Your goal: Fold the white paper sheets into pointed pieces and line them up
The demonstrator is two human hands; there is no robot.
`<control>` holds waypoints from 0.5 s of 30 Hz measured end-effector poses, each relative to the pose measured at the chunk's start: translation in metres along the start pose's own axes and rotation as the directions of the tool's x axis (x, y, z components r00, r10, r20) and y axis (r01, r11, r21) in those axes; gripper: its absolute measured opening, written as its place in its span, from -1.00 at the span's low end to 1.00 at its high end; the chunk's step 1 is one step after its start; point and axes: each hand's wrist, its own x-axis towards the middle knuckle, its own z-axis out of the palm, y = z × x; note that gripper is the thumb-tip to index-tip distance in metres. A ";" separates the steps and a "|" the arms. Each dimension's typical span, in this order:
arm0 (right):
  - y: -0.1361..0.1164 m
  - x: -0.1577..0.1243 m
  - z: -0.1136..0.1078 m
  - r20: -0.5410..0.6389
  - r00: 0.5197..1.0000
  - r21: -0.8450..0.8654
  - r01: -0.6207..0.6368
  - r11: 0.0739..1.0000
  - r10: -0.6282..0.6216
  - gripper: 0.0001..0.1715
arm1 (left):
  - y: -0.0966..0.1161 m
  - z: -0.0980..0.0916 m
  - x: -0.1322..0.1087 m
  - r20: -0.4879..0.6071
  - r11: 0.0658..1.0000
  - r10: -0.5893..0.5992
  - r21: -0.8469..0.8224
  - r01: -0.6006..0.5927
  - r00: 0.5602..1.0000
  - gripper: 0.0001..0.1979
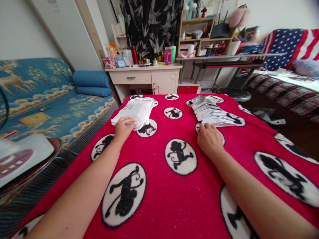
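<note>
Two white stacks sit toward the far part of the red cloth surface (157, 141), well apart from each other: the left stack (134, 109) is gathered into an uneven pile, and the right stack (211, 113) is spread into a fan of overlapping pieces. They look like thin paper, though a plastic film cannot be ruled out.

The fingers of the left hand (123, 129) lie at the near edge of the left stack, touching it; whether they pinch any pieces or merely rest there, I cannot tell. The fingers of the right hand (210, 137) are curled down at the near edge of the right stack, and what is beneath them is hidden, so their hold is unclear too.

Each piece is probably very light and limp, easily creased, while a whole stack should have a little more weight and body. Smooth faces would likely let the pieces slide over one another, the fan most of all. A single piece is best pinched by an exposed edge or corner; a whole stack wants thumb below and fingers above, well in from the edge. The soft cloth should give slightly, helping fingers get underneath.
</note>
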 end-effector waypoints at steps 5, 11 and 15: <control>0.000 -0.001 0.000 -0.024 1.000 0.013 -0.017 1.000 0.017 -0.69 | -0.003 -0.003 0.001 -0.109 0.997 -0.049 -0.068 0.042 0.993 -0.75; 0.000 -0.002 0.002 -0.073 0.996 0.192 -0.036 0.981 0.051 -0.73 | 0.039 -0.019 -0.010 -0.174 0.947 0.311 0.143 -0.289 0.934 -0.83; -0.007 -0.003 0.002 -0.229 0.966 0.402 0.209 0.891 -0.123 -0.39 | 0.098 -0.007 -0.041 0.178 0.773 0.612 0.073 -0.630 0.771 -0.89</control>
